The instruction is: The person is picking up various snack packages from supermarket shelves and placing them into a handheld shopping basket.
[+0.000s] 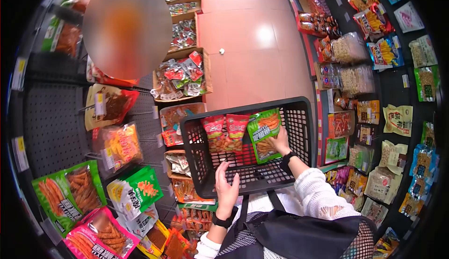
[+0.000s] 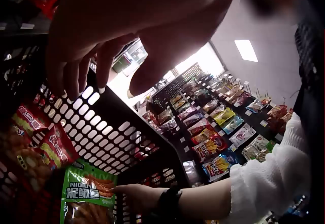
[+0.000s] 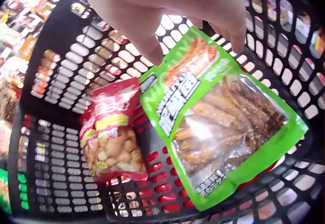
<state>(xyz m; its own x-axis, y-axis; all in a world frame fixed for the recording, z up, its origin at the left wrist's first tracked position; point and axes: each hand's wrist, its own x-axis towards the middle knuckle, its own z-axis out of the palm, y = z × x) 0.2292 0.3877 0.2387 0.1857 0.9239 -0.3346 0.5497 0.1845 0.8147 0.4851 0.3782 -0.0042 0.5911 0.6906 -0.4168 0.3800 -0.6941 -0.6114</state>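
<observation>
A green snack bag (image 1: 265, 135) (image 2: 89, 193) (image 3: 218, 117) lies tilted in a black basket (image 1: 248, 108). The right hand (image 1: 280, 143) (image 2: 139, 196) (image 3: 175, 6) is over one edge of this bag, thumb and fingers spread apart; whether they touch it is hard to tell. Two red bags of nuts (image 1: 225, 132) (image 2: 58, 145) (image 3: 117, 132) lie beside it. Above the basket's near left rim, the left hand (image 1: 227, 186) (image 2: 137, 26) holds nothing, its fingers loosely extended.
Shelves of hanging snack bags (image 1: 70, 193) stand on the left, with cartons of small packets (image 1: 187, 74) along them. More packaged snacks (image 1: 384, 53) fill the right shelves. Tiled floor (image 1: 252, 67) runs between. A black bag (image 1: 299, 231) lies against the person's body.
</observation>
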